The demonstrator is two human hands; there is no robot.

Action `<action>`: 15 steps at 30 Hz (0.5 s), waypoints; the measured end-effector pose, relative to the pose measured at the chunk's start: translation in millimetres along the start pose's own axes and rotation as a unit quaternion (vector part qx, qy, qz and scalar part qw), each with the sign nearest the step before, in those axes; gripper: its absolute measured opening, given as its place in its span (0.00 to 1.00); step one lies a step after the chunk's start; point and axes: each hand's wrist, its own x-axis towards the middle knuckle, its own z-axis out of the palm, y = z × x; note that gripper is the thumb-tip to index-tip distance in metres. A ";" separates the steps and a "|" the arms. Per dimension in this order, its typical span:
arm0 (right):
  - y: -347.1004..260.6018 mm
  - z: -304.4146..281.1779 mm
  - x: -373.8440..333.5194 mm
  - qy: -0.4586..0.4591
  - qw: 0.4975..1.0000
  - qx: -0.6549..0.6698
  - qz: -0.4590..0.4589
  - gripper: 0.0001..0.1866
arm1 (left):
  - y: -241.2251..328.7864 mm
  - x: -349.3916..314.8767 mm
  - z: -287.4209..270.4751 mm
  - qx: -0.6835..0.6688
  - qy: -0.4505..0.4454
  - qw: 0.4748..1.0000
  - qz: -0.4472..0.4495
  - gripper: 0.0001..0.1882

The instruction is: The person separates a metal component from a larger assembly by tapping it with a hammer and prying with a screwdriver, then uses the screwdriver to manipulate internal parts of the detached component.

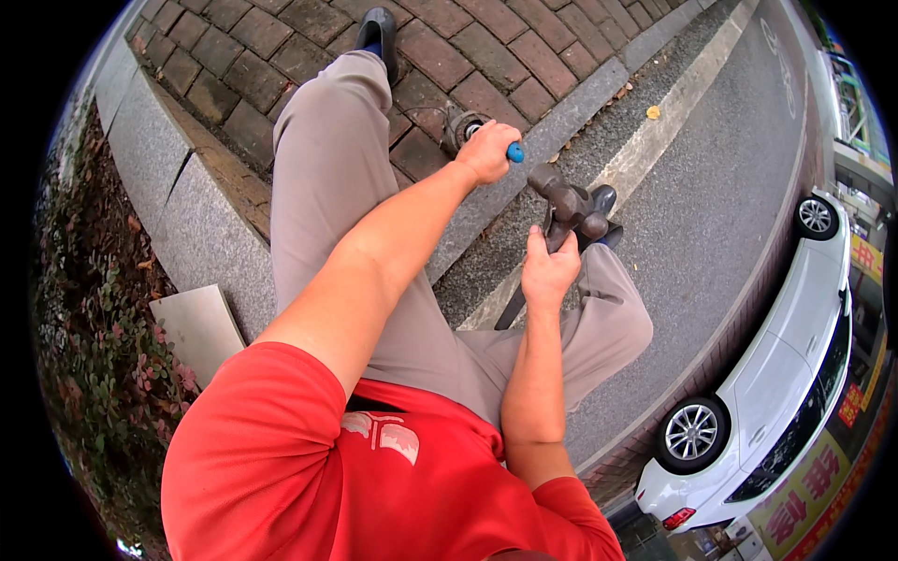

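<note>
- Nearest is the person's red shirt, above grey trousers on legs set wide apart.
- The right hand is closed around the handle of a hammer, just beneath its head; the rest of the handle is mostly hidden.
- The hammer is held up off the ground, its dark metal head over the road, partly covering the right shoe.
- The left hand is wrapped in a fist around a blue-ended tool, above the road-side edge of the brick pavement; the blue end pokes out toward the hammer.
- A round metal piece sits just beside that fist, near the same pavement edge; whether the tool touches it cannot be told.
- The left shoe is farther out on the bricks.
- A stone curb borders the pavement, then a white painted line with a yellow leaf beside it.
- Beyond the road's far edge stands a white car.
</note>
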 end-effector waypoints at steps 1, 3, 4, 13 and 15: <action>-0.1 -1.2 0.4 0.002 1.000 -0.002 -0.004 0.16 | 3.2 2.5 -2.0 -0.001 -0.032 0.999 -0.030 0.12; -3.0 -2.2 0.1 -0.002 1.000 -0.002 0.006 0.16 | 6.2 4.0 -4.6 -0.003 -0.061 0.996 -0.064 0.13; -4.4 -1.6 -0.3 -0.005 1.000 0.000 0.010 0.16 | 5.6 4.0 -5.5 -0.004 -0.059 0.996 -0.068 0.13; 5.5 -0.8 4.4 -0.001 1.000 0.027 0.009 0.18 | 3.0 0.4 -5.3 0.025 -0.062 0.998 -0.019 0.14; 5.9 -1.9 4.5 0.000 1.000 0.021 0.014 0.17 | 6.7 1.4 -5.6 0.030 -0.071 0.997 -0.028 0.14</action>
